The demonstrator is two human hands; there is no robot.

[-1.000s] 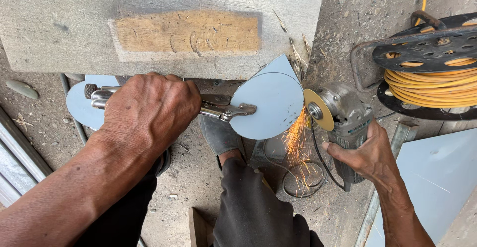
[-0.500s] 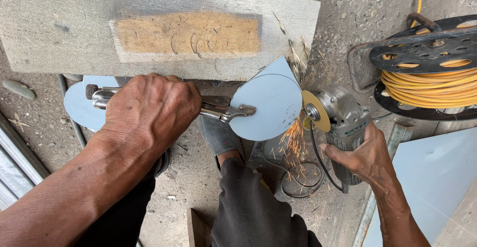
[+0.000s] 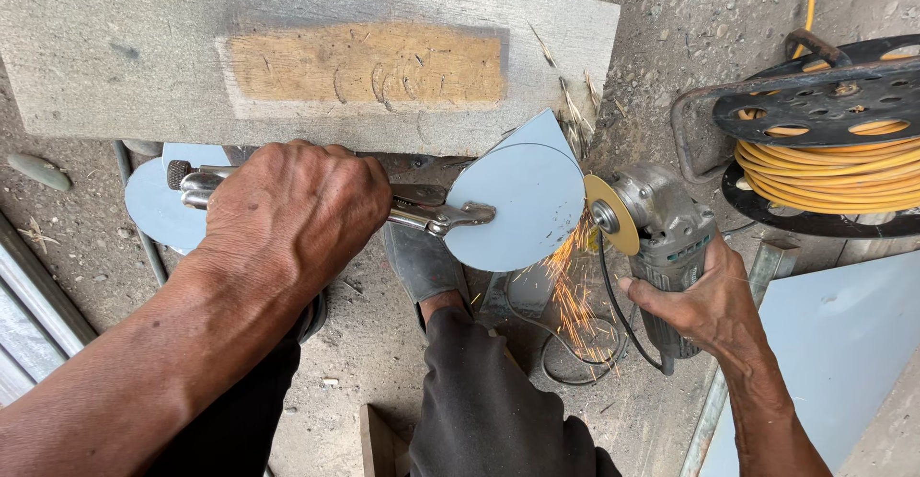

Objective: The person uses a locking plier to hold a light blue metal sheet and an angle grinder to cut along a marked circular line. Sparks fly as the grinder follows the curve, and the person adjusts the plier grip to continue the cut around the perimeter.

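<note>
left hand (image 3: 292,213) clenched round pliers (image 3: 422,210), locking type, jaws clamped on left edge of disc (image 3: 522,204). disc = thin grey sheet-metal round, held out flat-ish just below plank (image 3: 316,50), above the ground, near centre of view. right hand (image 3: 704,304) gripping grinder (image 3: 661,232) body, fingers wrapped; yellow wheel (image 3: 613,213) touching disc's right rim, sparks (image 3: 575,290) spraying down w/ cord (image 3: 585,352) looped on floor (image 3: 671,17) beneath. foot (image 3: 422,266) in dark shoe just under disc, trouser leg below it.

handling, as judged: disc looks light, stiff enough to hold shape but thin, so prob. chatters or flexes at rim under wheel pressure. edges likely sharp + hot near the grind point, burrs too. not for bare fingers; best taken via pliers at the rim opposite the wheel, as now, w/ clamp locked hard so it can't pivot. smooth painted face, prob. slippery if pinched by hand.

around: second grey disc (image 3: 158,204) partly hidden behind left wrist, lower left of plank. cable reel (image 3: 829,146) w/ yellow lead at right, well apart from disc. pale blue sheet (image 3: 843,343) lower right, near right forearm. metal rails at far left edge, detail unclear.
</note>
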